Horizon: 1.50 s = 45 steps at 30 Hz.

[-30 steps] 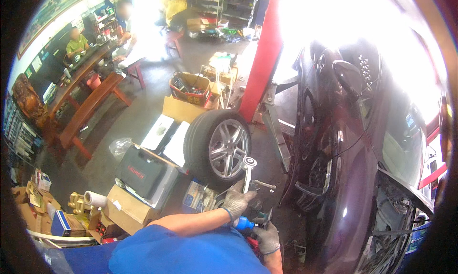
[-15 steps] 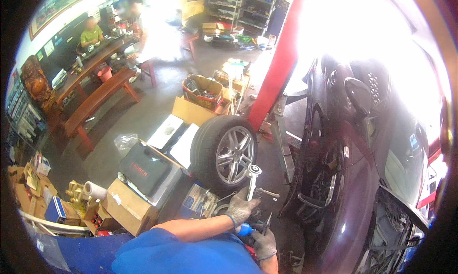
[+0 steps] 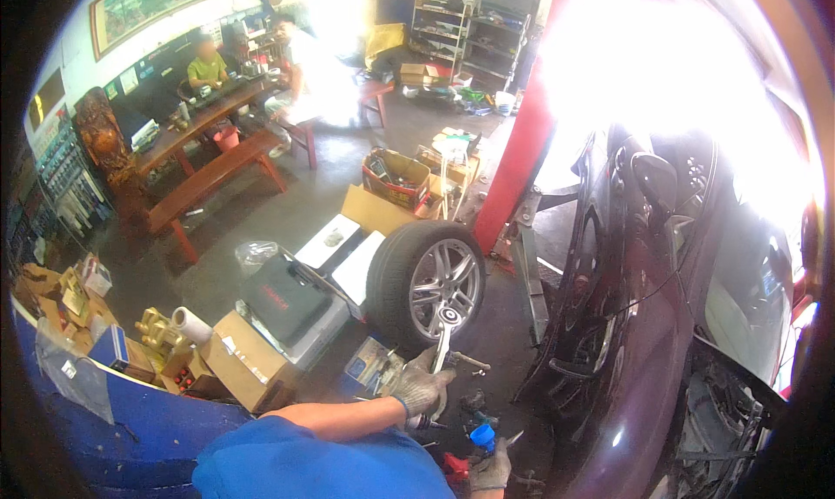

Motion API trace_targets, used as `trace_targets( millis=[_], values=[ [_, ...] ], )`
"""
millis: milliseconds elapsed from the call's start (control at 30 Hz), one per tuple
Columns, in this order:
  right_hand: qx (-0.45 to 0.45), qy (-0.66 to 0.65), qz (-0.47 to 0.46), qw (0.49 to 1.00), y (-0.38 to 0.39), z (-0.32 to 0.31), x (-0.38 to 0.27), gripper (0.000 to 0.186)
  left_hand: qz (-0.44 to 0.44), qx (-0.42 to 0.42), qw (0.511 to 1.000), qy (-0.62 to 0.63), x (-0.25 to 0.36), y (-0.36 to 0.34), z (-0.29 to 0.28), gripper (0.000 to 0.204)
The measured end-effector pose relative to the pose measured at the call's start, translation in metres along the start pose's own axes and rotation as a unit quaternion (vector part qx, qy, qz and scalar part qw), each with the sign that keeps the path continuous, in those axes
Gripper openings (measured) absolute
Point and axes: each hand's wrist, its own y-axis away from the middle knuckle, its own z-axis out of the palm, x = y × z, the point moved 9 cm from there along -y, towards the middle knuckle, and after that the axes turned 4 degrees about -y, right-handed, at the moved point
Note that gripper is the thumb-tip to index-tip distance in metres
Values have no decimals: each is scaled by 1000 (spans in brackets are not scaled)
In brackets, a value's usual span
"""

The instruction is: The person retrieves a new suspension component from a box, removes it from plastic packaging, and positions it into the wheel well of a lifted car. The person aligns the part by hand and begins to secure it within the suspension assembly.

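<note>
The shirt (image 3: 322, 460) is a plain, bright blue, with a short sleeve (image 3: 277, 421) that leaves the left forearm (image 3: 348, 419) bare. The left grip (image 3: 417, 386) and right grip (image 3: 493, 470) wear pale grey gloves (image 3: 424, 393), seemingly knitted (the weave is too small to make out), and a darker edge (image 3: 401, 405) trims the left one's cuff, near the wrist.

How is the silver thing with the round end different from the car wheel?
The wheel is much bigger than the silver thing. The wheel stands on edge, while the silver thing is held in the gloved left hand. The wheel has a wide black tyre; the silver thing is a long bar with a small round end. Both have silvery parts.
</note>
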Motion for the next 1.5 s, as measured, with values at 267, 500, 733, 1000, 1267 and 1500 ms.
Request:
trace_targets(
  millis=[267, 500, 733, 1000, 1267, 1500],
  values=[
    [44, -1, 121, 992, -21, -98, 84, 36, 53, -4, 988, -145, -52, 64, -15, 50],
    [-179, 266, 54, 946, 28, 24, 82, 38, 3, 98, 992, 83, -47, 122, -51, 48],
    [-203, 175, 125, 955, 55, 19, 91, 34, 20, 115, 992, 39, -20, 154, -57, 44],
    [-131, 176, 86, 972, 45, -48, 66, 31, 44, 79, 996, -7, -7, 160, -23, 38],
    [-101, 115, 98, 983, 38, -59, 70, 12, 51, 13, 997, -57, 12, 160, 9, 42],
    [7, 42, 173, 984, 5, -149, 91, 10, 10, -15, 1000, 14, 1, 136, 24, 41]
  ],
)
